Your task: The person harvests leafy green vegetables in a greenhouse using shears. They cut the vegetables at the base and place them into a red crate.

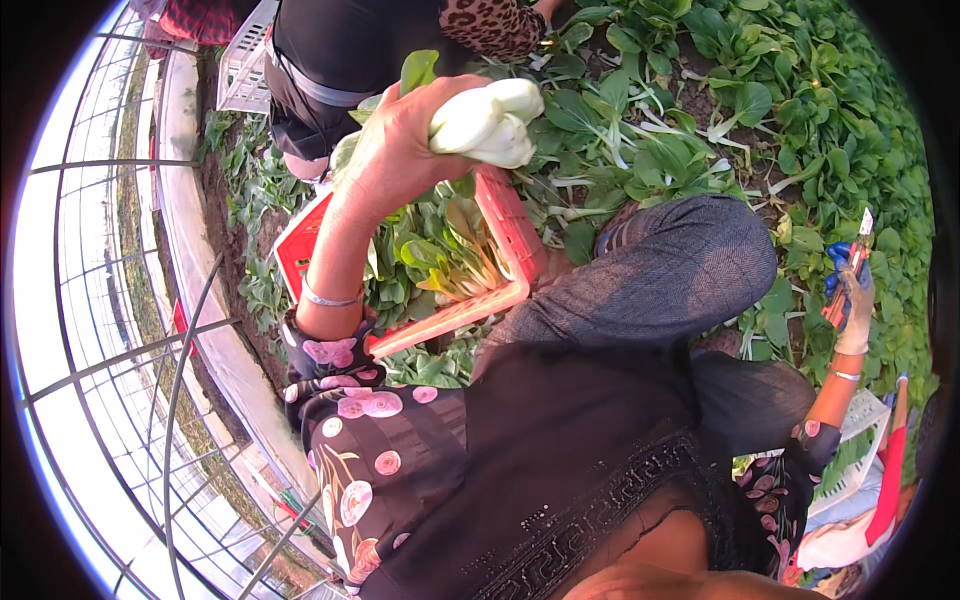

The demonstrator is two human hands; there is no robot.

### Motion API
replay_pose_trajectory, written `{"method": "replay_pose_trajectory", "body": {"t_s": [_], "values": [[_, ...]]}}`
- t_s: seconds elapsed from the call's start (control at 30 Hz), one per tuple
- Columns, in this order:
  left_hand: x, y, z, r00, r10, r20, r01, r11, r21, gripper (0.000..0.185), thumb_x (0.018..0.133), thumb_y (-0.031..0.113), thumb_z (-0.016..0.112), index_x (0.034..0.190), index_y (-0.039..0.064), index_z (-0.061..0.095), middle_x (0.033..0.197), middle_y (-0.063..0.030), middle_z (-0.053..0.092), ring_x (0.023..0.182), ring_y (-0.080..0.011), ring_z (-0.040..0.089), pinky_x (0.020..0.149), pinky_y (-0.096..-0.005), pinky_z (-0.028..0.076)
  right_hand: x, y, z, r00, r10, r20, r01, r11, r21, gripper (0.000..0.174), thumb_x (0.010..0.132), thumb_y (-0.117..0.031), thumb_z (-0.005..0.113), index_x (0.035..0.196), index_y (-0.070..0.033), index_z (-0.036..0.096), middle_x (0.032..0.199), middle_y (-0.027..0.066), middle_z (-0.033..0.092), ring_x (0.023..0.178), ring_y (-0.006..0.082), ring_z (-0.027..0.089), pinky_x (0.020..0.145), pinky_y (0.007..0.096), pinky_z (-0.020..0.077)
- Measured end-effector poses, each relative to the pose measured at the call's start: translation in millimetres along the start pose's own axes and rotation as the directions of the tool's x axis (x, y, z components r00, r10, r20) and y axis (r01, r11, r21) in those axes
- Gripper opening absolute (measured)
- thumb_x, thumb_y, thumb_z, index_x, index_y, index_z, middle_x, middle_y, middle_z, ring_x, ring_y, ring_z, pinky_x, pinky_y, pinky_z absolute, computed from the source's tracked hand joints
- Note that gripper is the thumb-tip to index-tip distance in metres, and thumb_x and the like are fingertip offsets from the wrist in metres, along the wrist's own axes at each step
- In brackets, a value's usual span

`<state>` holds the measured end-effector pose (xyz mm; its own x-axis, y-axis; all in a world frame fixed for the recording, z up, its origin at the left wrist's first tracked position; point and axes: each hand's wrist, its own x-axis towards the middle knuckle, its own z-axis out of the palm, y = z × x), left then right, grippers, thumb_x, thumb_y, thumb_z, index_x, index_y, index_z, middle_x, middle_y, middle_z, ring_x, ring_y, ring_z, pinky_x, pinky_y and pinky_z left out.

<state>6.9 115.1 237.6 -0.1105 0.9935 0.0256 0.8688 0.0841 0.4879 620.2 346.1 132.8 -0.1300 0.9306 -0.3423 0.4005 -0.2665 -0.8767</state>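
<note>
My left hand (409,139) is bare and grips a bunch of leafy greens (487,124), its thick white stalk ends pointing right, above a red plastic crate (450,319). Inside the crate lie cut greens (442,247), some with yellowed leaves. Out at the right, my right hand (853,289), in a blue and white glove, is closed on a utility knife (855,262) with a red handle. Its blade points up, over the bed of growing greens (832,135). Cut plants (645,150) lie on the soil beyond my bent knee.
Close ahead is a person in dark clothing (360,45) with a leopard-print sleeve, beside a white crate (247,64). Another person in red and white (847,532) is at the lower right near a white crate (847,480). A pale ledge (187,187) and metal frame run along the left.
</note>
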Motion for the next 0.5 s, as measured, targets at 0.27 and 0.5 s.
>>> {"method": "replay_pose_trajectory", "body": {"t_s": [0.27,0.5], "values": [[-146,-116,80,0.725,0.29,0.625,-0.497,0.848,0.183,0.033,0.076,0.013,0.067,0.108,0.02,0.066,0.085,0.003,0.062,0.099,-0.019,0.06,0.105,-0.0441,0.04,23,51,7,0.982,0.034,0.183,0.011,0.97,-0.242,0.034,0.098,-0.024,0.064,0.123,0.0,0.062,0.104,0.0014,0.066,0.086,0.0099,0.06,0.08,0.0242,0.048],[-197,-193,176,0.586,0.448,0.675,-0.643,0.764,0.052,0.026,0.078,0.02,0.061,0.104,0.022,0.066,0.099,0.0003,0.059,0.101,-0.0207,0.059,0.099,-0.0477,0.042,9,53,5,0.978,0.177,0.105,-0.13,0.927,-0.351,0.032,0.096,-0.024,0.065,0.119,-0.002,0.064,0.096,-0.002,0.065,0.08,0.0057,0.057,0.072,0.0221,0.047]]}}
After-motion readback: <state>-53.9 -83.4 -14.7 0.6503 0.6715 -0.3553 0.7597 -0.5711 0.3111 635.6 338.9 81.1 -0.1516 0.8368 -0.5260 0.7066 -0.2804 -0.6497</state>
